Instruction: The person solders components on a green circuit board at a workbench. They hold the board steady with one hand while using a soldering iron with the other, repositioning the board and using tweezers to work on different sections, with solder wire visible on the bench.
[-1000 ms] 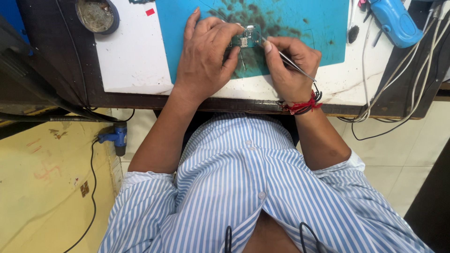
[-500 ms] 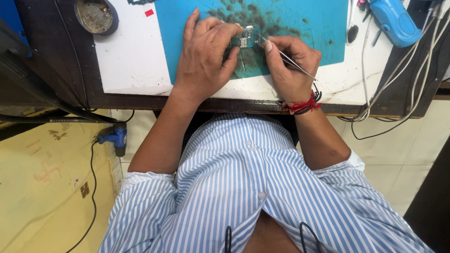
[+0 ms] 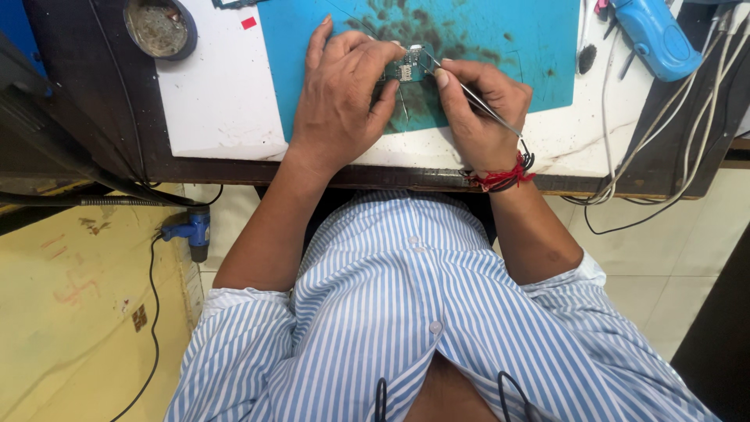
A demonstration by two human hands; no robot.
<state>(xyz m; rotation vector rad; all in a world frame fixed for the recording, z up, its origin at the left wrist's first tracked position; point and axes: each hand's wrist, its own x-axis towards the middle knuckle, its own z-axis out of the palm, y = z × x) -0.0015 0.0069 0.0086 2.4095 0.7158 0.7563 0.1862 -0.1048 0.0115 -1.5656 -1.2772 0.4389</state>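
While nothing shifted since earlier, left hand (image 3: 340, 98) pins small circuit board (image 3: 408, 66) on blue mat (image 3: 531, 47); right hand (image 3: 480, 117) grips tweezers (image 3: 488, 109) at board's right edge — work steady.

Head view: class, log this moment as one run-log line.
left hand: steadies small circuit board | right hand: holds tweezers at board | surface: blue mat

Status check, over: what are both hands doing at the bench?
Left hand pins small green circuit board on blue mat. Right hand grips thin metal tweezers, tip at board. Nothing in the way.
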